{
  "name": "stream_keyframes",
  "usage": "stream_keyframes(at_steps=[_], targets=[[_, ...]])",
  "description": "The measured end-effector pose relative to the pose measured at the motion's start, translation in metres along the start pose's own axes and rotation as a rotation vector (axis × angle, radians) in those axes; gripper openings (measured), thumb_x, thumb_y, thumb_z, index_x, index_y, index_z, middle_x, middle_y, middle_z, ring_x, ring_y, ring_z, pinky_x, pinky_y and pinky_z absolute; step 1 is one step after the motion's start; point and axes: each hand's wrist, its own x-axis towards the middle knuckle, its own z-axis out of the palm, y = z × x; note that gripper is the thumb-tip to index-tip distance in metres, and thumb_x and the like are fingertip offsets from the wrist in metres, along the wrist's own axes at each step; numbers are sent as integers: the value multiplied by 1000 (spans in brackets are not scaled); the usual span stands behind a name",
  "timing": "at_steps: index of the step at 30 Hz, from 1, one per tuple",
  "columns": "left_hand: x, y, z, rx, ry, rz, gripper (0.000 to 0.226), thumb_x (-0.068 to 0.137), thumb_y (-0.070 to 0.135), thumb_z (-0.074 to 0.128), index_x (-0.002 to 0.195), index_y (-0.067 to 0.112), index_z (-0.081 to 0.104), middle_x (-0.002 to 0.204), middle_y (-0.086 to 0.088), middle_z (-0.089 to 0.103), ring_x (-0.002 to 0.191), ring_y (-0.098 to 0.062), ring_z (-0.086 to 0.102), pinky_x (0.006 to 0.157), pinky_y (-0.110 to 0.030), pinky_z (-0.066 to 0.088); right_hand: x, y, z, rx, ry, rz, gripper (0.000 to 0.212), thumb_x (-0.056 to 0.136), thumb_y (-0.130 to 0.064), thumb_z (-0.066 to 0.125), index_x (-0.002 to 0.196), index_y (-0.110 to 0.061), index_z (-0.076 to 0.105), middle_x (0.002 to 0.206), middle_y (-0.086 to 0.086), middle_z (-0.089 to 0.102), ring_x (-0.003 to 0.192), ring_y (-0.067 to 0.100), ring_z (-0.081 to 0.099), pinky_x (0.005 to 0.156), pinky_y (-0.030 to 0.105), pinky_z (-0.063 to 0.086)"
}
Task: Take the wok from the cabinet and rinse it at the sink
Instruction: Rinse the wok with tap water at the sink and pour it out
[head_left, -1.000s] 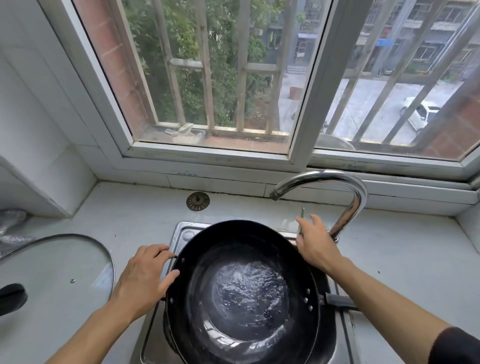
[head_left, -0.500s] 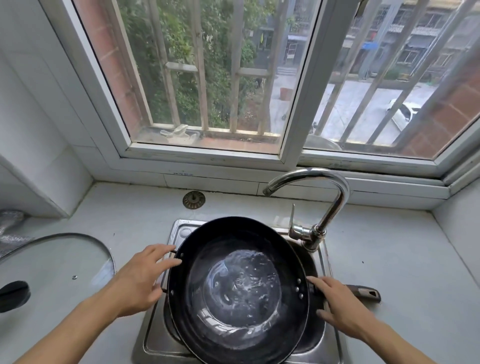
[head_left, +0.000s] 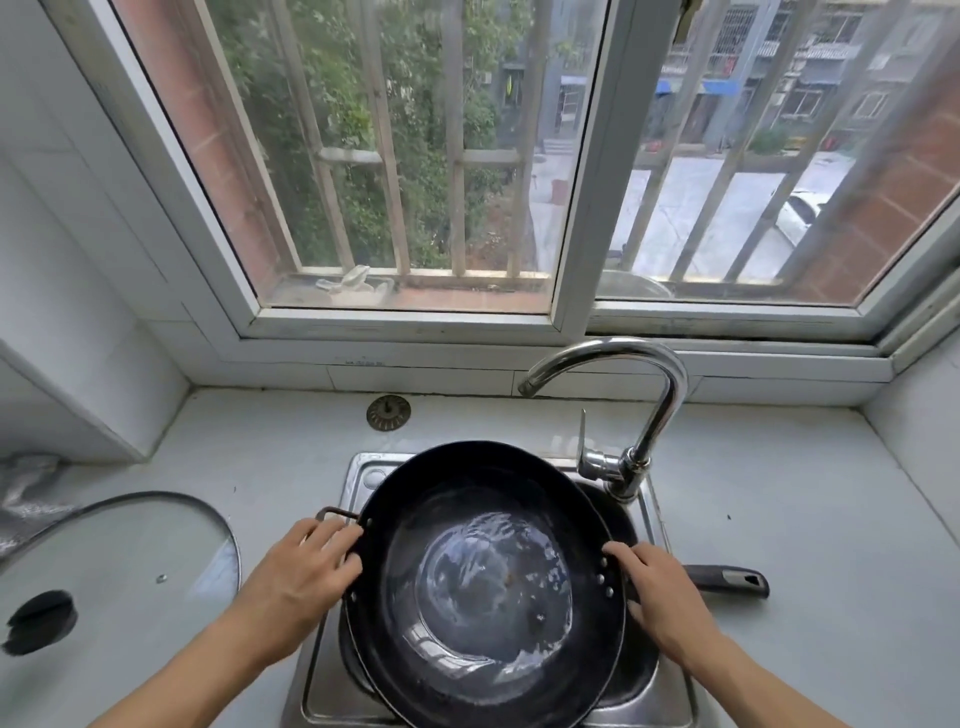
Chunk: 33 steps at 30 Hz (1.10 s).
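The fingers of the left hand (head_left: 301, 571) are curled round the left rim of the round black metal wok (head_left: 488, 582), beside its small wire loop handle (head_left: 337, 514). The fingers of the right hand (head_left: 657, 592) are curled over the right rim, at the base of the long black handle (head_left: 727, 579), which extends rightward over the counter. The wok is held over the stainless steel sink (head_left: 332, 670), slightly tilted, with a shallow pool of water seen in its bottom. The curved chrome faucet (head_left: 639, 415) stands behind it to the right. A round glass lid with a black knob (head_left: 119, 561) lies on the pale countertop (head_left: 805, 519) to the left; a metal drain strainer (head_left: 388, 413) rests near the barred window (head_left: 415, 156).
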Motion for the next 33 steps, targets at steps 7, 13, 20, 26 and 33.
stream_keyframes(at_steps=[7, 13, 20, 26, 33], targets=[[-5, -6, 20, 94, 18, 118, 41, 68, -7, 29, 79, 15, 62, 82, -3, 60, 70, -24, 55, 64, -36, 53, 12, -4, -1, 11, 91, 63, 63, 65, 4, 54, 116, -32, 46, 88, -4, 57, 76, 25, 56, 64, 37, 48], [-9, -8, 14, 90, 72, 163, 35, 67, -4, 33, 73, 19, 59, 75, 2, 56, 66, -21, 52, 57, -32, 48, 2, -8, -16, 19, 125, 32, 56, 61, 10, 53, 102, -28, 50, 92, -5, 51, 73, 28, 57, 62, 42, 48], [-22, -4, -6, -102, 24, 151, 29, 62, 3, 41, 72, 30, 46, 72, 12, 53, 66, -15, 55, 48, -27, 43, -17, -2, -59, -102, 103, -114, 45, 63, -4, 75, 96, -29, 59, 96, -8, 57, 66, 24, 59, 57, 35, 50], [-19, -10, -15, -235, -141, 84, 60, 34, 0, 71, 76, 33, 45, 70, 17, 52, 71, -3, 52, 41, -14, 31, -23, -4, -86, -124, -10, -185, 36, 69, -7, 64, 96, -29, 59, 99, -11, 54, 71, 18, 58, 61, 35, 49], [-26, -15, -14, -198, -94, 83, 57, 37, -3, 70, 77, 32, 48, 76, 16, 53, 75, -6, 49, 40, -21, 34, -27, -8, -93, -128, -29, -197, 34, 74, -8, 64, 99, -29, 54, 97, -8, 50, 72, 15, 57, 63, 35, 50]])
